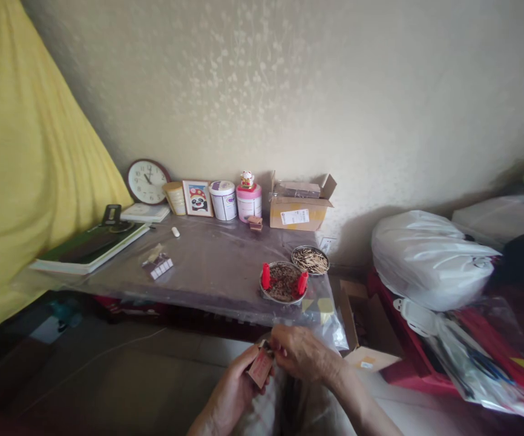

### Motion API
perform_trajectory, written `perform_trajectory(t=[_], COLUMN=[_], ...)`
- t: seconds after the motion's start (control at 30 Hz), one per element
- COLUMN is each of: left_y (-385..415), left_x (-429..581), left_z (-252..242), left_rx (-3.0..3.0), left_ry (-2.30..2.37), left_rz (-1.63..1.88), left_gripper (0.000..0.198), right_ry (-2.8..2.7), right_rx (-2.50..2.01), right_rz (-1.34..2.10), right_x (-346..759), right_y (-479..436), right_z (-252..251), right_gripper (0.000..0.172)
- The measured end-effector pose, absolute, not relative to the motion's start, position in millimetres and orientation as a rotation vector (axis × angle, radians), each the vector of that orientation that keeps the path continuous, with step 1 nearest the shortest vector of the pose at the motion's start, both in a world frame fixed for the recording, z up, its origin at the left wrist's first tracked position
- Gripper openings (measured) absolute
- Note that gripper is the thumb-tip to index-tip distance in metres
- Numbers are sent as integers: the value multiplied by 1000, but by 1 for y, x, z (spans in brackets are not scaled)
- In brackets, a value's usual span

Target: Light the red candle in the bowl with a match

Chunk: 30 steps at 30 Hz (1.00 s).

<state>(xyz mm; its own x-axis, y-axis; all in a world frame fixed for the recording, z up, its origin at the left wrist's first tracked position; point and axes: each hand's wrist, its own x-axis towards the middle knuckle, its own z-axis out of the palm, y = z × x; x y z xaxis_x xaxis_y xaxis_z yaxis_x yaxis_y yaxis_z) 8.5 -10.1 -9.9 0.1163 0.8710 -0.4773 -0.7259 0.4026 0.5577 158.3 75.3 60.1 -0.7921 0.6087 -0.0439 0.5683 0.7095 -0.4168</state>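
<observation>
Left hand [232,387] cups a small matchbox [261,366] low before the surface's near edge, steadying it while the right hand's [305,354] fingertips pinch at its top end. Beyond, near the surface's [216,266] right edge, sit two metal dishes [310,260] of matchsticks.

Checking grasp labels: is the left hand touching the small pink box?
Touching. The head view shows the left hand wrapped around the small pink box, with the right hand meeting its top end.
</observation>
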Motion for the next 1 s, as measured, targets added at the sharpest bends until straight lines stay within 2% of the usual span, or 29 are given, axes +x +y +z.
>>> perform_trajectory(t=[0.2, 0.6, 1.0], left_y=[-9, -9, -8], left_x=[7, 5, 2], left_z=[-2, -2, 0], left_rx=[81, 34, 53], left_ry=[826, 801, 797], left_rz=[1176, 1175, 1187], left_gripper=[22, 22, 26], right_ry=[-2659, -2569, -2622], right_rx=[-804, -714, -737], right_rz=[668, 686, 744], right_x=[158, 155, 154], right_y=[80, 78, 76], right_z=[55, 59, 62], right_gripper=[25, 17, 20])
